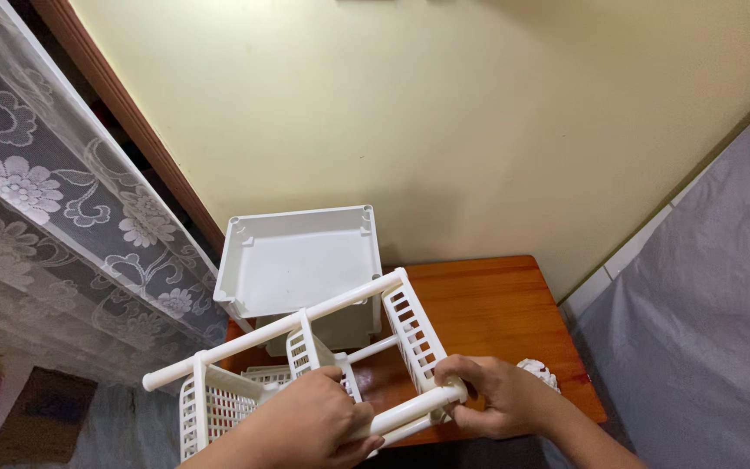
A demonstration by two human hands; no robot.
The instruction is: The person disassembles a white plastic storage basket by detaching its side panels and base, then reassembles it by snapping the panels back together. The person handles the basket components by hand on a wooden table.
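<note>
A white plastic shelf rack (410,326) with slatted baskets and tube posts lies on its side above a small wooden table (488,304). My left hand (314,421) grips a lower tube post near the middle basket. My right hand (492,395) holds the end of that same post where it meets the right-hand basket. Behind the rack a white tray-like shelf (297,260) leans tilted against the wall, resting on another white piece.
A cream wall (444,113) stands behind the table. A lace floral curtain (54,208) hangs at the left beside a brown wooden frame. Grey fabric (713,304) fills the right side. A small white crumpled object (538,372) lies on the table near my right wrist.
</note>
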